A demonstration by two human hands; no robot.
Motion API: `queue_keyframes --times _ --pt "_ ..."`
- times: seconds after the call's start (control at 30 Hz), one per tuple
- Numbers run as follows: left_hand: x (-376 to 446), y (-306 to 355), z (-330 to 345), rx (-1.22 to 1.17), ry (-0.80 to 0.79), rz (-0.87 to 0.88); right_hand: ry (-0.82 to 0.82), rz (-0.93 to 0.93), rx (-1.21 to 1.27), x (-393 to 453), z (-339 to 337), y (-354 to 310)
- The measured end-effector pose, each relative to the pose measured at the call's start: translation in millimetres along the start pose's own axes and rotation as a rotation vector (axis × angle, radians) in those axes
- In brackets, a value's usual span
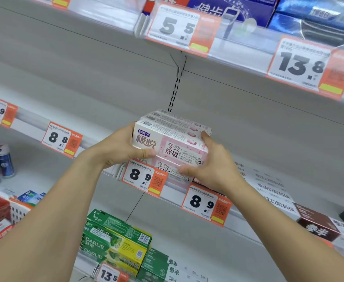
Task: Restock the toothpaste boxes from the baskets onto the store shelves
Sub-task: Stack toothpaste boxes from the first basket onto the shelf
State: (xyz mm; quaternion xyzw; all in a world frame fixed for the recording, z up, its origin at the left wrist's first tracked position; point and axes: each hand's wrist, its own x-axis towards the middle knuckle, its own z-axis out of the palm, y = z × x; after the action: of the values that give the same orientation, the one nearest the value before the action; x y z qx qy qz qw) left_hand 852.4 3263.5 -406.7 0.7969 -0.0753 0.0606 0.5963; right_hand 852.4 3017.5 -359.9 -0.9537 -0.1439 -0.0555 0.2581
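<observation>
A stack of pink and white toothpaste boxes [173,143] is held at the front of the middle shelf [268,147], above the 8.9 price tag [144,178]. My left hand [124,147] grips the stack's left end, thumb across the front. My right hand [211,165] grips its right end, with fingers under the lower boxes and the thumb on top. Whether the lowest boxes rest on the shelf is hidden by the price tag and my hands.
The upper shelf [238,55] overhangs close above, with blue boxes [313,17]. Green Darlie boxes [116,243] fill the shelf below. White boxes [272,192] and a dark brown box [317,226] lie at right. Spray cans [2,161] and a white basket [18,210] stand at left.
</observation>
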Motion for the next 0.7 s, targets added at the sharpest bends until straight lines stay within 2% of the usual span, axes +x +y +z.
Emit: queue_keyframes --times 0.5,0.7 --pt "-5 -4 1 0.023 0.036 0.0 0.028 0.013 -0.041 -5 0 -12" --pt "-13 -2 3 -0.006 0.058 -0.016 -0.004 0.035 0.02 -9 1 -18"
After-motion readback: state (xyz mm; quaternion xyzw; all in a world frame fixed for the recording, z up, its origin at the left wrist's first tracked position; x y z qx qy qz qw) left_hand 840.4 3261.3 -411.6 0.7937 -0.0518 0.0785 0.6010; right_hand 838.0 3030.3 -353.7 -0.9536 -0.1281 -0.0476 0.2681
